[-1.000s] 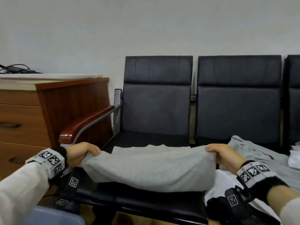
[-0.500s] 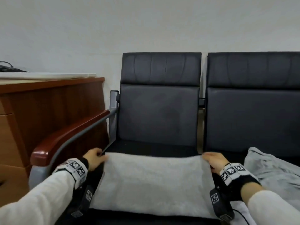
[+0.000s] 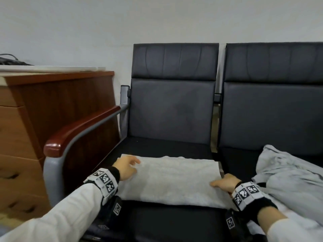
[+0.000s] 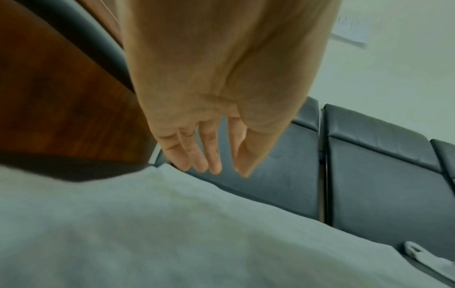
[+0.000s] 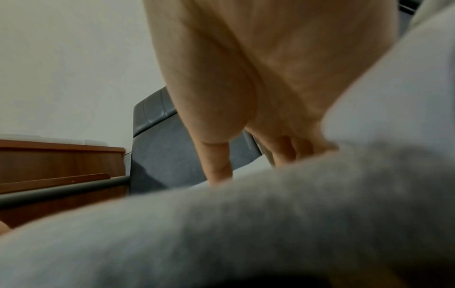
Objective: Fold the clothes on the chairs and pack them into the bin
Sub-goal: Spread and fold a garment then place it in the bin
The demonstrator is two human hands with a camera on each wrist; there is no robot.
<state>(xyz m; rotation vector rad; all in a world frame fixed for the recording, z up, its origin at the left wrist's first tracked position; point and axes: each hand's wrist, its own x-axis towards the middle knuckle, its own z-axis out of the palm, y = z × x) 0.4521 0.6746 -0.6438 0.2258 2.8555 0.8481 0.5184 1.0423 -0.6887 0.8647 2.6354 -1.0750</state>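
A folded light grey garment [image 3: 171,179] lies flat on the seat of the left black chair [image 3: 173,149]. My left hand [image 3: 130,164] hovers at its far left corner; in the left wrist view its fingers [image 4: 209,155] are straight and spread just above the cloth [image 4: 172,233]. My right hand [image 3: 225,182] rests at the garment's right edge with the thumb [image 5: 216,165] pointing down onto the cloth [image 5: 221,224]; its other fingers are partly hidden behind a fold. A second, crumpled grey garment [image 3: 286,180] lies on the right chair.
A wooden drawer cabinet [image 3: 52,119] stands close on the left, behind the chair's red-brown armrest [image 3: 78,130] on its grey metal frame. The two chair backrests and a plain wall close off the far side.
The garment, held up between both hands a second ago, has been laid folded on the seat. Both hands have let go; the right one has slid nearer along the right edge.
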